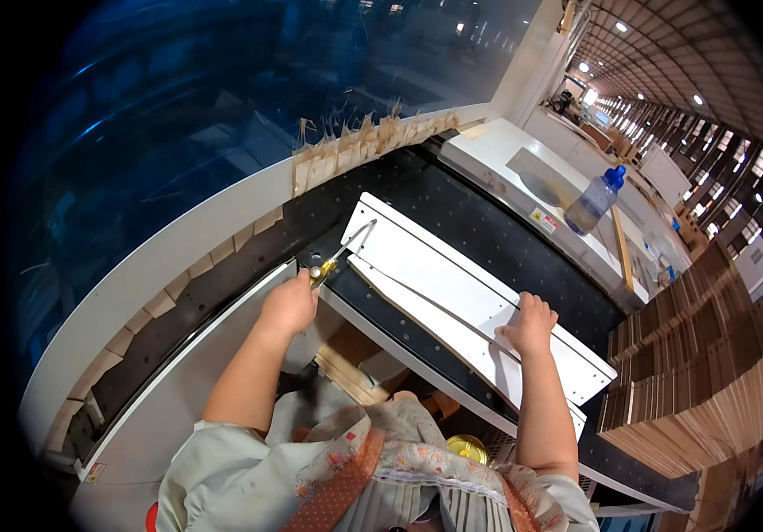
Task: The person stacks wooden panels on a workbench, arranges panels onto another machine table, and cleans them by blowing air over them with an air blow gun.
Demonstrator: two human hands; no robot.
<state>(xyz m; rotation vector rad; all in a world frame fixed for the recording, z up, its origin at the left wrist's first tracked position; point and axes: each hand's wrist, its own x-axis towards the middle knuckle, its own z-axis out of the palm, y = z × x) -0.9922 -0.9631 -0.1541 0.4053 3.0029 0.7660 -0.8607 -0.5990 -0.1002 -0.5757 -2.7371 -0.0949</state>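
My left hand is closed round the yellow body of what looks like an air blow gun. Its thin metal nozzle reaches over the left end of a long white panel, the bent tip close to the surface. Small holes dot this panel, and a dark groove runs along its far edge. My right hand grips the panel toward its right end, with thumb and fingers on it. A second white panel lies along the near side, partly under the first. Both rest on a black, perforated machine bed.
A curved white guard with a blue window and ragged tan strips stands at the left and back. Stacked brown boards rise at the right. A blue-capped bottle sits on the white machine beam.
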